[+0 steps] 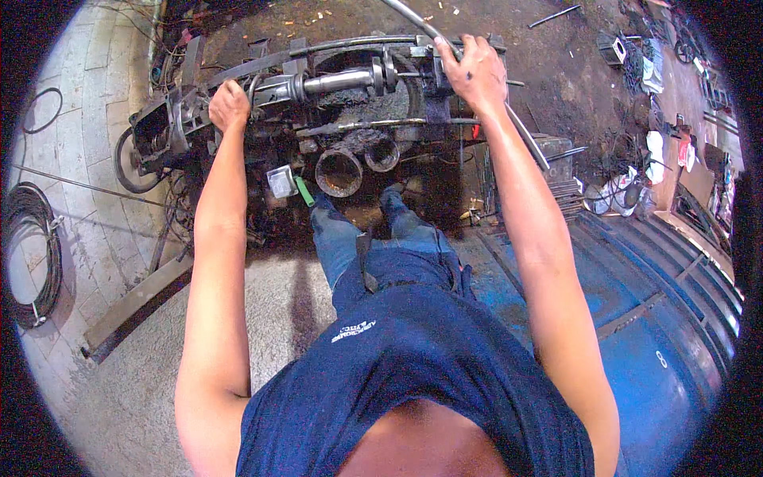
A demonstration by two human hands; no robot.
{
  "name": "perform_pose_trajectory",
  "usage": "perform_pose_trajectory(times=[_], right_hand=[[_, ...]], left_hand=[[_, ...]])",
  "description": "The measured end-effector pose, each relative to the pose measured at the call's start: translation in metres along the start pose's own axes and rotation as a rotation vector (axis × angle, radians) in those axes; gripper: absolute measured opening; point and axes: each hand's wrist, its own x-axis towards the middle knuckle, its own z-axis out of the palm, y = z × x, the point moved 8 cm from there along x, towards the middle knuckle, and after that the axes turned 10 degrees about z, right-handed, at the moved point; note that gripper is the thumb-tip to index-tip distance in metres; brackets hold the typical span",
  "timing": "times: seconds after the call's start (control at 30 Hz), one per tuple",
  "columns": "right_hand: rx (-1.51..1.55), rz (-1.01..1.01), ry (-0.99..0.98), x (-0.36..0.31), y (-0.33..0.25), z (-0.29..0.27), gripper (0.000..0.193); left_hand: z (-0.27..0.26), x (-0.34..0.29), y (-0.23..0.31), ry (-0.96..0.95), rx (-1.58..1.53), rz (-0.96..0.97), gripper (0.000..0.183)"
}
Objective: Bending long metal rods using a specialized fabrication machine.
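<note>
In front of me stands a greasy, dark metal machine with a shiny round shaft [338,83] across its middle. At its left end my left hand [230,106] is closed in a fist beside a curved metal part; what is inside the fingers is hidden. Over the machine's right end, my right hand [475,73] is wrapped round a long grey metal rod [415,17]. This rod slants from the top of the view, passes under the palm and shows again beside my forearm. Two round, open pipe ends [338,173] face me below the shaft.
A white square container [281,182] and a green strip-like piece [304,191] lie near my feet. Coiled black cable [33,250] rests on the left paving, near a metal beam [139,306]. Blue ribbed metal [636,342] spreads at right. Scrap and bags [624,191] clutter the far right.
</note>
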Motion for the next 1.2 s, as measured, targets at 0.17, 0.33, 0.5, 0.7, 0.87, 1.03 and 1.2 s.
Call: perform_pose_trajectory(times=[0.17, 0.33, 0.5, 0.7, 0.87, 1.03, 1.2], right_hand=[[0.014, 0.022, 0.01, -0.001, 0.005, -0.001, 0.063], [0.031, -0.015, 0.039, -0.001, 0.004, -0.001, 0.063], [0.016, 0.018, 0.025, 0.0, 0.007, -0.005, 0.063], [-0.022, 0.028, 0.019, 0.001, 0.006, -0.001, 0.063], [-0.012, 0.07, 0.026, -0.001, 0.011, -0.004, 0.065], [-0.018, 0.02, 0.082, -0.003, 0.007, -0.006, 0.059], [0.15, -0.184, 0.393, -0.024, 0.0, -0.033, 0.038]], left_hand=[[-0.003, 0.001, 0.003, 0.0, -0.01, -0.076, 0.051], [-0.008, -0.002, 0.007, 0.003, -0.041, -0.106, 0.051], [-0.01, -0.001, 0.009, 0.001, 0.015, -0.137, 0.051], [-0.012, -0.004, 0.006, 0.011, 0.017, -0.138, 0.05], [-0.014, -0.004, 0.007, 0.06, -0.041, -0.087, 0.051], [-0.017, -0.004, 0.011, 0.06, 0.003, -0.105, 0.05], [-0.015, -0.003, 0.009, 0.037, 0.019, -0.117, 0.049]])
